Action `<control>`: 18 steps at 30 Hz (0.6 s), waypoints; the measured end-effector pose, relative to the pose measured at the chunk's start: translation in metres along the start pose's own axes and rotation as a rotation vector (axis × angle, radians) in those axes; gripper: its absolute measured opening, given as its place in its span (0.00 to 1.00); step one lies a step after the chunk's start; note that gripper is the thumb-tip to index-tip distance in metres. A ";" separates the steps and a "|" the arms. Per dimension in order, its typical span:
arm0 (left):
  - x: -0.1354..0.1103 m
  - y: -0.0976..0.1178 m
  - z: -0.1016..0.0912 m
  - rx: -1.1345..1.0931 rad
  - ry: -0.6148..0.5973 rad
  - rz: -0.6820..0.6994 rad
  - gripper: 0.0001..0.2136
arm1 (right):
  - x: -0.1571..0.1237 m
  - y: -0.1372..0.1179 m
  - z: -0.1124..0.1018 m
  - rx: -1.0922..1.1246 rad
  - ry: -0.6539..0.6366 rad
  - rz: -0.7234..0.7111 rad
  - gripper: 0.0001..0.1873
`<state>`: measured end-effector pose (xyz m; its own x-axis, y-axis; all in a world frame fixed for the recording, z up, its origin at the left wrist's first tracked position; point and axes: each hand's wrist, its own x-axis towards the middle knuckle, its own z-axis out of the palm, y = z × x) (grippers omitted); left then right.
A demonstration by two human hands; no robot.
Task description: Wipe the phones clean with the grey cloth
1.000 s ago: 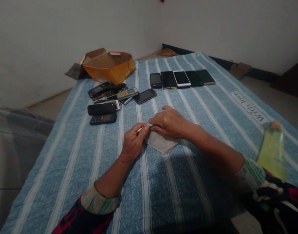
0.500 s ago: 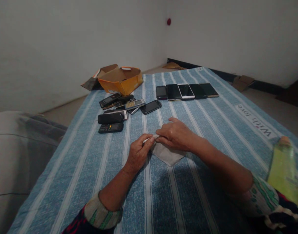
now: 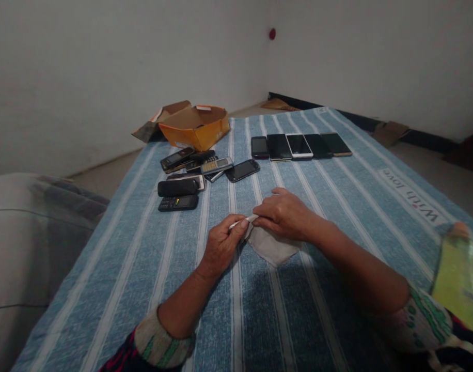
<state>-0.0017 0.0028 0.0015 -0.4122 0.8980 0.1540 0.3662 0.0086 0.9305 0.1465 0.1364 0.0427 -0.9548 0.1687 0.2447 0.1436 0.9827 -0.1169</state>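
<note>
The person's left hand (image 3: 222, 248) and right hand (image 3: 283, 214) were pinching the top edge of a pale folded cloth (image 3: 273, 247), right on a blue striped sheet (image 3: 224, 320). Farther up sat a neat row of smartphones (image 3: 301, 146), a messy pile of mostly keypad phones (image 3: 190, 173), and an orange cardboard box (image 3: 193, 126). Green bottle (image 3: 459, 279) off to the right.

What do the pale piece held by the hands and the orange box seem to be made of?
The pale piece looks like soft matte cloth, since it bends limply; perhaps paper. The orange box seems to be cardboard: dull surface, folded flaps.
</note>
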 end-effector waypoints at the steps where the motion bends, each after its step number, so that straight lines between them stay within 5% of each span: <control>1: 0.000 0.000 0.000 0.002 -0.001 0.002 0.13 | 0.000 -0.001 0.001 0.002 0.007 -0.003 0.14; 18: 0.000 0.000 -0.001 0.015 -0.016 0.042 0.13 | 0.003 -0.015 0.005 -0.014 0.001 0.011 0.15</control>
<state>-0.0027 0.0018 0.0013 -0.3830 0.9046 0.1872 0.3950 -0.0228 0.9184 0.1402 0.1218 0.0402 -0.9529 0.1794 0.2445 0.1575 0.9818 -0.1065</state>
